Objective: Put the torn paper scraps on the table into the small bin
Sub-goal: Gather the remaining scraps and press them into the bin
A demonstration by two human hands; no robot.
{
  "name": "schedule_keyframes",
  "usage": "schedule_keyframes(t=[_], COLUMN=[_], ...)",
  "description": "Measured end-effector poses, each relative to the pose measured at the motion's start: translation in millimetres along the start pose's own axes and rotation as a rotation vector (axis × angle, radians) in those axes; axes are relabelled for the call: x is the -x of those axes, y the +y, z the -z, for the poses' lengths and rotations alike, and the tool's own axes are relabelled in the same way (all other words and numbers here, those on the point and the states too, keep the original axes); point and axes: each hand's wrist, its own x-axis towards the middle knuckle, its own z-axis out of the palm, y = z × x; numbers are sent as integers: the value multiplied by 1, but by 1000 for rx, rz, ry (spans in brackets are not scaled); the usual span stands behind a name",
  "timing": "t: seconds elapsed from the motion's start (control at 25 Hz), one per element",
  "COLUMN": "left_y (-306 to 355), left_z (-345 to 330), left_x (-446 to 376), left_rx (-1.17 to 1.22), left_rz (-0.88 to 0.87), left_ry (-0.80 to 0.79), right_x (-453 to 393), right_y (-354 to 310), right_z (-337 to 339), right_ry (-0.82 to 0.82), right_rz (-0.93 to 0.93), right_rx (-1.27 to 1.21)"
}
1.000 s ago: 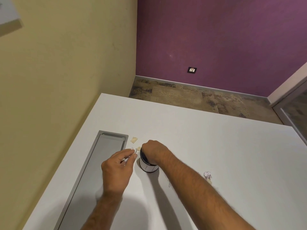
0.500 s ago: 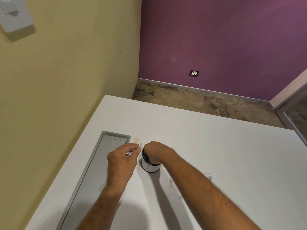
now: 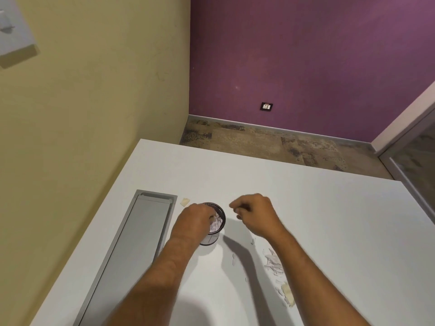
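Two hands at work: left hand [image 3: 196, 218] over the small bin [image 3: 215, 228], fingertips pinched, dropping scraps inside, right hand [image 3: 255, 214] loosely curled beside, grip unclear, more paper scraps [image 3: 273, 263] on the table [image 3: 329, 231].

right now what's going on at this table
A person is clearing torn paper off a white table into a small bin. The left hand is over the bin's mouth, fingers curled at the scraps already inside. The right hand hovers loosely curled just right of the bin; whether it holds anything cannot be told. A pile of scraps lies beside the right forearm, with one tan scrap between the bin and the grey cable tray.
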Motion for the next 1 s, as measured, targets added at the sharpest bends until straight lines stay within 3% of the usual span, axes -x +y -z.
schedule_keyframes(t=[0.08, 0.36, 0.44, 0.52, 0.6, 0.64, 0.72, 0.8, 0.88, 1.0], left_y=[7, 13, 4, -9, -27, -40, -65, -86, -97, -101], left_z=[-7, -12, -7, 0, 4, 7, 7, -7, -26, -46], left_x=[-6, -16, -19, -22, -25, -28, -34, -33, -27, -24], left_rx=[-183, -522, -411, -192, 53, 113, 72, -116, -280, -351], left_rz=[-44, -191, -244, -276, -204, -124, 32, 55, 6, -30], left_ry=[-169, -275, -179, 59, 343, 397, 294, 34, -173, -319], right_x=[19, 65, 71, 76, 79, 81, 84, 86, 89, 87], right_y=[26, 90, 96, 101, 105, 106, 107, 110, 116, 129], right_z=[0, -15, -22, -29, -34, -36, -40, -48, -57, -72], right_ry=[80, 79, 86, 127, 194, 230, 276, 261, 138, -29], right_rz=[-110, -234, -225, -210, -191, -180, -138, -62, -54, -9], right_rx=[-155, -65, -24, 8, 48, 71, 108, 169, 252, 436])
